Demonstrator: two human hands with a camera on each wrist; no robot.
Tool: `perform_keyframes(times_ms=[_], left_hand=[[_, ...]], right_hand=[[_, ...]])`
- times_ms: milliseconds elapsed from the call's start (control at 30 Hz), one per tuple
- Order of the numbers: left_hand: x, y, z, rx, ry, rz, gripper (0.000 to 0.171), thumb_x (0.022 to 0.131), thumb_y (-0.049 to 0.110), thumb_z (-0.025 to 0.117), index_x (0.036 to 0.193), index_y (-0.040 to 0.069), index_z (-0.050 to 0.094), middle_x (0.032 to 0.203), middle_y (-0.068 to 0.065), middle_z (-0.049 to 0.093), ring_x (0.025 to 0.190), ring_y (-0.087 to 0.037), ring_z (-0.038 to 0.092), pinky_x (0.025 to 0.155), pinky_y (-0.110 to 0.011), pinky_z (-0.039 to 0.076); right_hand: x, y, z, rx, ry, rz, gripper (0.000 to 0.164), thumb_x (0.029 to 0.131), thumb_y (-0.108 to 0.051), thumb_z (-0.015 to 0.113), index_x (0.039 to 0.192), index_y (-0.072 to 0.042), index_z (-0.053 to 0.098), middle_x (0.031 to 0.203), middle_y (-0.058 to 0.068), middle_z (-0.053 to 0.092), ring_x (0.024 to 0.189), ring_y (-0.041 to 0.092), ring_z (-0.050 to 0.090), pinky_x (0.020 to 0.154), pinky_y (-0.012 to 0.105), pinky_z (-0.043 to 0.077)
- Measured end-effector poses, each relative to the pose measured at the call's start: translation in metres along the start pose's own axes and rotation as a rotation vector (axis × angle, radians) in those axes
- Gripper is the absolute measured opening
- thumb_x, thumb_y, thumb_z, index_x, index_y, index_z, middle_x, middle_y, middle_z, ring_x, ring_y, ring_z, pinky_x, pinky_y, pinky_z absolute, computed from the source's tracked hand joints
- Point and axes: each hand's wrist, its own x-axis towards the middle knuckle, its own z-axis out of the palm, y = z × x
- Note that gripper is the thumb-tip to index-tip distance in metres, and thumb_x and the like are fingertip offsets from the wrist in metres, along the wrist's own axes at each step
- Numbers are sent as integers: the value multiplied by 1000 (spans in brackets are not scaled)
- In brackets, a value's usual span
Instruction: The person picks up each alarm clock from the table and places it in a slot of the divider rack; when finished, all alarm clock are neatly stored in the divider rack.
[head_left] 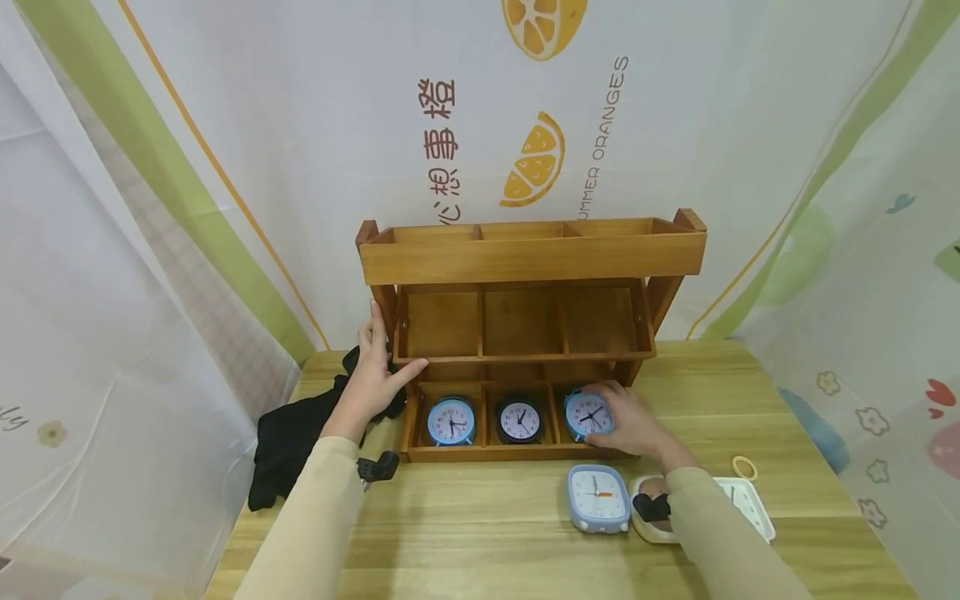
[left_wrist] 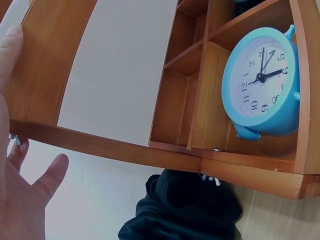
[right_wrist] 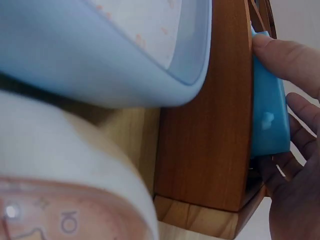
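Right blue clock (head_left: 588, 416): sits in the right compartment of the rack's bottom tier, face towards the head camera, within the right hand's grasp.
Right hand (head_left: 633, 417): grips the right blue clock, with thumb on the near edge and fingers round the far side.
Left hand (head_left: 370, 382): rests against the left end of the rack, with fingers extended along the outer side and thumb stretched out by the middle tier.
Wooden rack (head_left: 532, 260): stands upright on the desk (head_left: 450, 533), in three tiers, each divided into three compartments.
Left blue clock (head_left: 452, 421): sits in the left compartment of the bottom tier.
Black clock (head_left: 519, 422): sits in the middle compartment, between the two blue clocks.
Pale blue square clock (head_left: 597, 497): lies on the desk, just in front of the rack's right part.
Cream clock (head_left: 654, 485): lies beside the pale blue square clock, partly hidden by the right wrist camera.
White item (head_left: 752, 508): lies partly behind the right sleeve, too covered to identify.
Yellow ring (head_left: 734, 466): lies near the white item.
Black cloth (head_left: 296, 433): lies crumpled on the desk, left of the rack.
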Motion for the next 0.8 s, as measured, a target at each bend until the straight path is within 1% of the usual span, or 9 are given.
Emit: perform_keyframes(times_ms=[100,200,300,467,533,633,800], left_hand=[[0,1,-1,1,-3,-2,119,100,42,72,158,42,-32,168,-23,-5,144,-56,36,109,-66,42],[0,2,-1,0,-7,-11,119,100,42,72,158,42,-33,168,-23,-5,141,-58,39,107,-67,43],[-1,2,-1,0,-14,-20,120,100,44,71,157,41,-33,168,-23,-7,140,-59,39,107,-67,43],[-1,3,0,-6,-21,-27,119,100,44,71,157,41,-34,169,-22,-10,140,-58,39,108,-67,43],[-1,3,1,-4,-20,-30,119,100,43,71,157,42,-33,169,-22,-10,140,-58,40,107,-68,43],[-1,3,1,-2,-21,-33,119,100,44,71,157,42,-34,169,-22,-10,138,-59,41,106,-68,44],[-1,1,0,-1,-12,-25,119,100,45,71,158,42,-33,169,-22,-9,138,-58,42,106,-68,44]], right_hand=[[1,-3,-1,-8,-33,6,77,74,-26,95,139,-6,58,139,25,54,120,46,51,97,66,45],[1,-4,-1,-18,-42,6,77,76,-25,94,140,-4,58,140,27,53,121,48,50,98,67,45],[0,-5,0,-26,-33,0,78,76,-27,93,140,-2,58,139,27,52,122,48,50,97,67,45],[-3,-3,2,-4,-7,6,81,73,-30,93,140,-3,58,139,25,54,121,45,50,97,65,45],[-6,-4,2,4,3,-9,83,72,-31,94,141,-4,58,139,23,54,121,43,50,97,64,46],[-10,-7,0,8,11,-57,85,73,-32,95,143,-4,56,139,21,55,122,41,51,98,62,46],[-28,-27,-7,8,-40,-101,89,76,-34,94,150,-7,52,142,16,53,125,39,50,99,62,48]])
